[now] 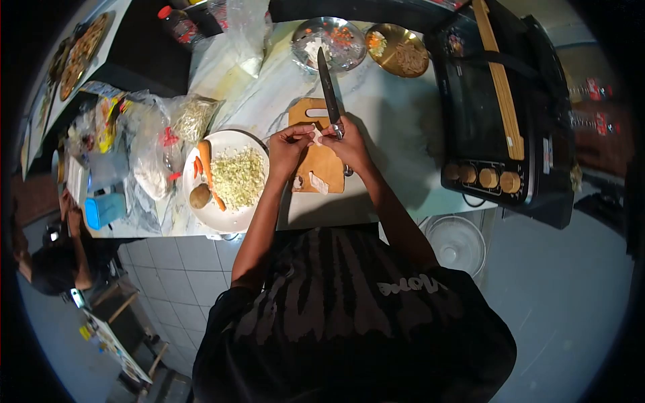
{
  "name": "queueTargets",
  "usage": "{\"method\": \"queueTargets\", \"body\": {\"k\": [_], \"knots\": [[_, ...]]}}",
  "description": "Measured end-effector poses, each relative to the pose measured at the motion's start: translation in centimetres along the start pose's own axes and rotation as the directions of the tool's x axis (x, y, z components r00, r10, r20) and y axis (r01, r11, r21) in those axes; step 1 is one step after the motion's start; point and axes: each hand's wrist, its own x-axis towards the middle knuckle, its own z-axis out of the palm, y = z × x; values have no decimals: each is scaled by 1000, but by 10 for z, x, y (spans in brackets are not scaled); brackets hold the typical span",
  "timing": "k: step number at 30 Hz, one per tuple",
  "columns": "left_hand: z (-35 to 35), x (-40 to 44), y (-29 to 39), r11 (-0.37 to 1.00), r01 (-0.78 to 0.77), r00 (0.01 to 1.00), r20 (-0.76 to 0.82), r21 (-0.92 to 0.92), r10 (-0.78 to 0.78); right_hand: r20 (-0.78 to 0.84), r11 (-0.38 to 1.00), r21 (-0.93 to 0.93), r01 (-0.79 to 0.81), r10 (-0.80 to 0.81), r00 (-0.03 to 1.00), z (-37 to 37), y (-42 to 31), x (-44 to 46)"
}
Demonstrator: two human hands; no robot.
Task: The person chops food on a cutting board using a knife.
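Over the wooden cutting board (322, 161), my left hand (289, 146) pinches a small pale piece (316, 136) of what looks like raw meat. My right hand (348, 143) holds a knife (326, 84), its blade pointing away from me, while its fingers also touch the piece. More pale pieces (319, 183) lie at the board's near end. To the left, a white plate (195, 216) bears chopped pale-green vegetable (236, 176), carrots (205, 158), red chilies and a brown round item (199, 196).
Behind the board are a metal plate (295, 47) and a golden plate (420, 46) with chopped food. A black oven (480, 127) stands right. Plastic bags (151, 148) and a blue container (105, 210) are left. Another person (57, 265) is at the far left.
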Motion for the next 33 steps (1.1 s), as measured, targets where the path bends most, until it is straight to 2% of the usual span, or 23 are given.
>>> {"method": "queueTargets", "body": {"k": [1, 2, 4, 6, 7, 9, 12, 13, 15, 18, 19, 21, 22, 23, 24, 25, 27, 33], "knots": [[-1, 2, -7, 1000, 5, 1000, 22, 1, -5, -50, 996, -43, 82, -84, 995, 0, 10, -2], [-2, 4, -13, 1000, 2, 999, 34, 20, -3, -68, 996, -44, 72, -74, 995, 1, 20, -8], [0, 4, -5, 999, -12, 999, 49, 34, 11, -113, 971, -192, 139, -162, 980, 0, 25, -10], [0, -6, 7, 951, 44, 998, 36, 308, -58, -126, 960, -248, 128, -163, 979, 3, 26, -21], [0, -3, 9, 951, 25, 999, 33, 307, -37, -136, 943, -303, 136, -184, 974, 4, 19, -19], [-1, -8, 4, 839, -286, 956, 84, 463, 280, -138, 938, -323, 124, -177, 974, 4, 7, -25], [-2, -12, 9, 805, -297, 953, 109, 514, 282, -170, 802, -597, 8, -136, 976, 0, -1, -45], [-2, -10, 10, 767, -315, 946, 119, 559, 302, -172, 798, -602, 5, -136, 976, -5, -5, -53], [-7, -15, 11, 747, -336, 937, 128, 574, 324, -99, 773, -634, -17, -59, 993, -13, -12, -78], [-9, -21, 11, 757, -361, 918, 63, 545, 392, -32, 796, -604, 42, -78, 996, -20, -3, -108], [-10, -23, 13, 785, -320, 927, 6, 530, 374, -33, 794, -606, 39, -73, 997, -20, -10, -117], [-12, -25, 17, 815, -275, 937, -50, 510, 347, 95, 717, -689, 105, -54, 994, -19, -23, -132], [-12, -24, 20, 761, -358, 890, -49, 541, 453, 94, 717, -689, 100, -48, 994, -20, -21, -133], [-12, -24, 22, 696, -435, 832, -42, 571, 554, 130, 683, -720, 125, -45, 991, -20, -19, -135], [-18, -22, 23, 671, -434, 861, 59, 602, 505, 166, 644, -749, 154, -43, 985, -21, -17, -135], [-23, -18, 17, 673, -433, 862, 58, 600, 504, 166, 643, -751, 153, -41, 985, -22, -14, -135], [-31, -8, 5, 562, -541, 816, 227, 625, 532, 139, 637, -760, 125, -28, 990, -19, -9, -134], [-35, -1, 3, 583, -523, 830, 218, 622, 513, 131, 626, -770, 122, -32, 991, -16, -1, -130]]}}
